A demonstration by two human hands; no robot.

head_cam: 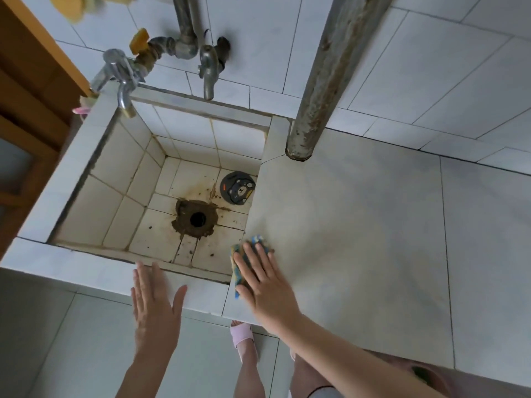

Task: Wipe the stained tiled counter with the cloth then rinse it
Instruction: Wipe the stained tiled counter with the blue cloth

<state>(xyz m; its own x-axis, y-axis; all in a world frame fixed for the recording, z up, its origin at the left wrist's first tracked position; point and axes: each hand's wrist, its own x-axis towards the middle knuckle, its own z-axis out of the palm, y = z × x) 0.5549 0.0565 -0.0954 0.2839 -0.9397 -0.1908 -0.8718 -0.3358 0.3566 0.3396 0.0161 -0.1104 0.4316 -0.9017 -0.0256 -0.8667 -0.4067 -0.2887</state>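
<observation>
The tiled counter [359, 225] spreads wide beyond the fingertips of the right hand [264, 280], pale and dulled with a faint grey-brown film. The tiled sink basin [115, 173] opens just off that hand's thumb side, with two taps [208, 70] far past the fingertips on the wall.

The left hand [155, 300] lies flat with straight fingers, holding nothing, over the basin's front rim; whether it touches cannot be told. The right hand presses down with straight, slightly spread fingers, not curled.

Under those fingers, at the counter's corner beside the basin, lies the blue-and-yellow cloth [260, 239], showing past the fingertips and along the thumb edge. It looks light, soft and limp, likely to bunch or slide, so a flat palm suits wiping. For rinsing, I would gather it from the edge beyond the fingertips into a fist.
</observation>
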